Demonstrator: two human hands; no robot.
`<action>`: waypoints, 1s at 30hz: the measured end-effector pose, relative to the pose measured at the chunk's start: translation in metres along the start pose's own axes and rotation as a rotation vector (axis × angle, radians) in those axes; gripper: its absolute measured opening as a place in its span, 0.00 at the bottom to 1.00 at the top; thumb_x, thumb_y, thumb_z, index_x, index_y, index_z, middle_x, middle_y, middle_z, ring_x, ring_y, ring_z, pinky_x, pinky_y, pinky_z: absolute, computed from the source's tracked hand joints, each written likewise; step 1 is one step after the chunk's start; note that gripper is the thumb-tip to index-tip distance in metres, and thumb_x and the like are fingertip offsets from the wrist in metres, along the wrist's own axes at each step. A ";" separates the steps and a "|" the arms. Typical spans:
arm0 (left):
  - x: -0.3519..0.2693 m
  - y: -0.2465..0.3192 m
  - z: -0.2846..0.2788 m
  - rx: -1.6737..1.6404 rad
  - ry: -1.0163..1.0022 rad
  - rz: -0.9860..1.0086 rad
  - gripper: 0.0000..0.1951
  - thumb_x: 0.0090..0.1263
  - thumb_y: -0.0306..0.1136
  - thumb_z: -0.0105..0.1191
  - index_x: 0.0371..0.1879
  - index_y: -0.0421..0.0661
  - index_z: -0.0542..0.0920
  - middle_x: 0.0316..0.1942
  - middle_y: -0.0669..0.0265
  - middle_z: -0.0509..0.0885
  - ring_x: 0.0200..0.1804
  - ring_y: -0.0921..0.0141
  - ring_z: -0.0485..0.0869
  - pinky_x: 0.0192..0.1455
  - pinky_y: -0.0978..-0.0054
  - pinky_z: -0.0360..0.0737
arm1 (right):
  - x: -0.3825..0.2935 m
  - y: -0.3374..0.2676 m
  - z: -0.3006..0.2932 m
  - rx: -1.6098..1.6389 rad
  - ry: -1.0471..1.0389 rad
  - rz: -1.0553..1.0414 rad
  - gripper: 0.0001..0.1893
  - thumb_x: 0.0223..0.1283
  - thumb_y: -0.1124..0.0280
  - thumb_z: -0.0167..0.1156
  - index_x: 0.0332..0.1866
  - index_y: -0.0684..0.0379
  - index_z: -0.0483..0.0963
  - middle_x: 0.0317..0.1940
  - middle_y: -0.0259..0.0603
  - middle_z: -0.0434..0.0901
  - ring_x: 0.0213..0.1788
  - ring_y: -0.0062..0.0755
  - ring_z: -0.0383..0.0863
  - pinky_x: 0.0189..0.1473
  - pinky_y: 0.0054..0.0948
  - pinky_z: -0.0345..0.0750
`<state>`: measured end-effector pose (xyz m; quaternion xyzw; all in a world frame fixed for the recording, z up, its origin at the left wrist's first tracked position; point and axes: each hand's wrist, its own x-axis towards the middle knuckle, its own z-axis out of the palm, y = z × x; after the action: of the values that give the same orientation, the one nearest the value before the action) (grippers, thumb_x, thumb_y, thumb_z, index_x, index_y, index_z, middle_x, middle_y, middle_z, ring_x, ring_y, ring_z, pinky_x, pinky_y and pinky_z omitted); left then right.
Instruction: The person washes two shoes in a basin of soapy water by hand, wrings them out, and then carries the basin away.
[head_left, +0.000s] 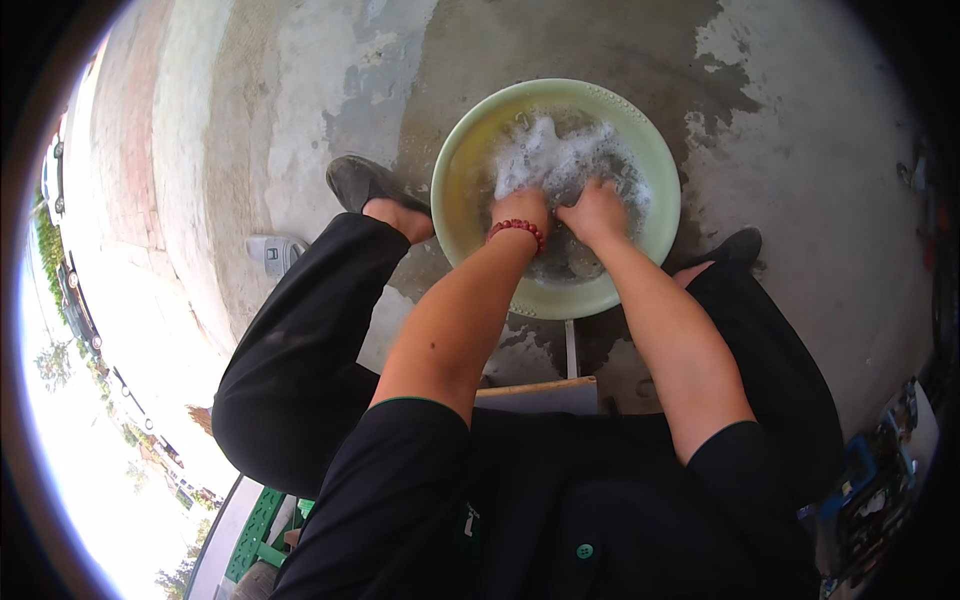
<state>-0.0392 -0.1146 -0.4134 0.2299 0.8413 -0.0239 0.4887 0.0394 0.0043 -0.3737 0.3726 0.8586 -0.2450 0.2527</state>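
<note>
A round pale green plastic basin (670, 202) stands on the concrete floor between my feet. It holds murky water topped with white suds (551, 154). My left hand (521, 206), with a red bead bracelet (517, 225) at the wrist, reaches down into the suds on the left; its fingers are hidden. To its right, my right hand (596, 210) is partly in the foam, thumb apart towards the left hand. The fingertips are covered, and whether either hand grips something cannot be seen. A dim, pale shape lies under the water below my right hand.
Wet patches mark the concrete floor (810, 150). A dark shoe (367, 184) is left of the basin, another (735, 247) right of it. A grey object (276, 253) lies by my left leg. Green racking (255, 532) is at lower left, cluttered items (874, 487) at lower right.
</note>
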 end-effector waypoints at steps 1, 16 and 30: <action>-0.008 0.007 -0.016 -0.067 0.011 0.005 0.41 0.65 0.39 0.61 0.75 0.44 0.56 0.59 0.43 0.72 0.58 0.46 0.79 0.59 0.56 0.80 | -0.001 -0.006 -0.008 0.014 0.035 0.011 0.37 0.48 0.51 0.73 0.59 0.63 0.69 0.54 0.58 0.74 0.56 0.54 0.79 0.57 0.43 0.80; -0.084 -0.006 -0.039 -0.275 0.355 0.008 0.53 0.57 0.42 0.66 0.80 0.54 0.46 0.59 0.42 0.70 0.53 0.45 0.82 0.56 0.56 0.82 | -0.035 0.012 -0.032 0.066 0.110 0.023 0.30 0.53 0.40 0.69 0.44 0.59 0.74 0.46 0.50 0.77 0.46 0.52 0.83 0.46 0.46 0.81; -0.022 0.006 0.005 -0.602 0.128 -0.331 0.27 0.73 0.41 0.48 0.70 0.47 0.67 0.52 0.42 0.77 0.54 0.44 0.81 0.57 0.54 0.80 | 0.016 -0.003 0.006 -0.176 -0.233 -0.015 0.32 0.54 0.44 0.68 0.55 0.62 0.78 0.45 0.53 0.84 0.52 0.48 0.85 0.54 0.38 0.82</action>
<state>-0.0238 -0.1182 -0.3968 -0.0633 0.8654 0.1609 0.4704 0.0287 0.0069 -0.3873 0.3118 0.8443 -0.2124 0.3806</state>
